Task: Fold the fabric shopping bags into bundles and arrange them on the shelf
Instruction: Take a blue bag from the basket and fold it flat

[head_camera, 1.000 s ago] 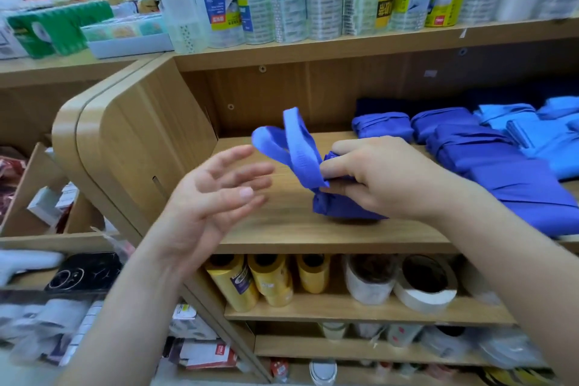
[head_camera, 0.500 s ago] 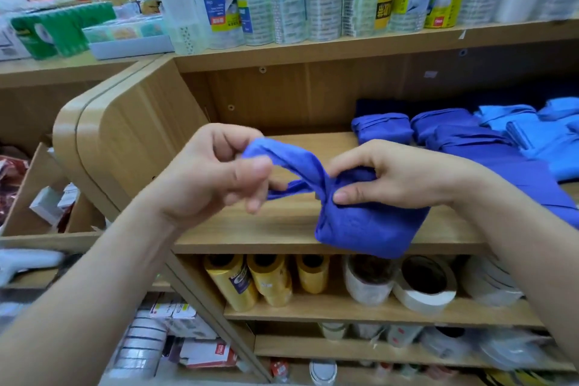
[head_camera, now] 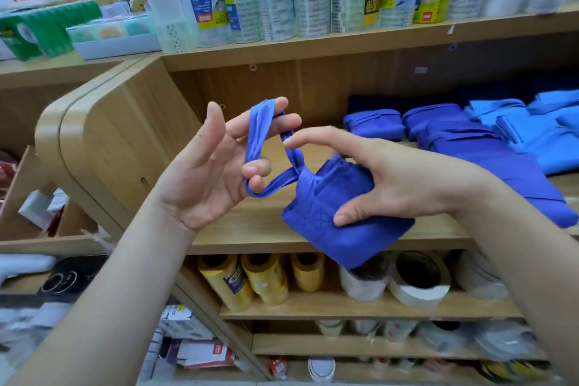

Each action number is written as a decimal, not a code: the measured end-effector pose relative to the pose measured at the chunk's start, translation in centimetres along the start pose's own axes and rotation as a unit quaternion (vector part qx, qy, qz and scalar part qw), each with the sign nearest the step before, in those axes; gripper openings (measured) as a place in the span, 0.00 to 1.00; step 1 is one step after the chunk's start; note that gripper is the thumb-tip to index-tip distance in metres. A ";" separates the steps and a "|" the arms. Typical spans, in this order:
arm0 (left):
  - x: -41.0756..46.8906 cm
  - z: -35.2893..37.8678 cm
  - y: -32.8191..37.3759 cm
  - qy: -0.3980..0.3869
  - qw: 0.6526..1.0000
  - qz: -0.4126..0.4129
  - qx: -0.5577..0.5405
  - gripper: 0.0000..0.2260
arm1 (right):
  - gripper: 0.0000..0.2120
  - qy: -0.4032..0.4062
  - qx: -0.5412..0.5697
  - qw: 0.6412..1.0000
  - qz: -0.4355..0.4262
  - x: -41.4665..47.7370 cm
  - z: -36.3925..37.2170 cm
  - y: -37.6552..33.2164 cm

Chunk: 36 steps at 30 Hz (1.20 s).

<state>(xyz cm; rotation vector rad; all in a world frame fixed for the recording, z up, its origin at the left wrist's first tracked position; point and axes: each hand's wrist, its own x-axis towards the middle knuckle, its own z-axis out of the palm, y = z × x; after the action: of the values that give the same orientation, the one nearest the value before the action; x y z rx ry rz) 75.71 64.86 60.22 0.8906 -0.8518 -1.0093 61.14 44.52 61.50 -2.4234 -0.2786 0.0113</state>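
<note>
Left hand (head_camera: 206, 172): the fingers (head_camera: 241, 125) are spread, not closed. The handle loop (head_camera: 261, 131) is stretched over the two upper fingers, and the lower fingers are hooked into its bottom turn. The thumb stands free, touching nothing.

Right hand (head_camera: 391, 185): it grips the bundle (head_camera: 341, 235). The thumb (head_camera: 347, 215) presses the near face and the other fingers are hidden behind the cloth. The index finger (head_camera: 313, 138) points left toward the loop; I cannot tell if it touches.

Bundle position: it is held off the board, at the near edge of the middle shelf (head_camera: 250, 226), with its lower corner hanging in front of the tape rolls (head_camera: 419, 282) below.

Risks, as I judge them:
- The strap could slide off the straight upper fingers, because nothing there pinches it. The loop would go slack.
- Pulling the loop over the bundle loads the thumb's hold. If that eases, the folds spring open.
- A dropped bundle would miss the board, since it hangs beyond the edge.

Room to move:
- There is bare board to the left, as far as the side panel (head_camera: 103, 141), which limits the left elbow's swing.
- Finished bundles (head_camera: 374, 127) sit far right.
- A flat bag (head_camera: 517, 175) lies just beside the right wrist and is easy to drag.
- The upper shelf (head_camera: 344, 41) limits lifting.
</note>
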 end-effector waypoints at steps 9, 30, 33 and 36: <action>0.9 2.1 0.1 -0.053 0.982 0.066 -0.171 0.40 | 0.27 0.175 -0.315 0.932 -0.034 1.1 0.8 -1.4; 2.8 2.8 -5.3 0.384 0.903 -0.097 0.164 0.14 | 0.12 0.389 -0.011 0.907 -0.162 0.0 5.1 1.2; 3.5 3.5 -5.4 0.377 0.908 -0.136 0.125 0.16 | 0.14 0.395 0.068 0.904 -0.148 0.0 5.6 0.8; 4.1 3.0 -6.1 0.371 0.906 -0.188 0.074 0.14 | 0.14 0.419 0.121 0.894 -0.106 0.2 6.2 0.8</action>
<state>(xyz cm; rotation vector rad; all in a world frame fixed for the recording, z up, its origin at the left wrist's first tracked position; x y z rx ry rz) 72.21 58.71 56.61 1.4791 -0.1023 -0.8268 60.96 47.93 56.21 -1.9209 -0.1222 -1.0081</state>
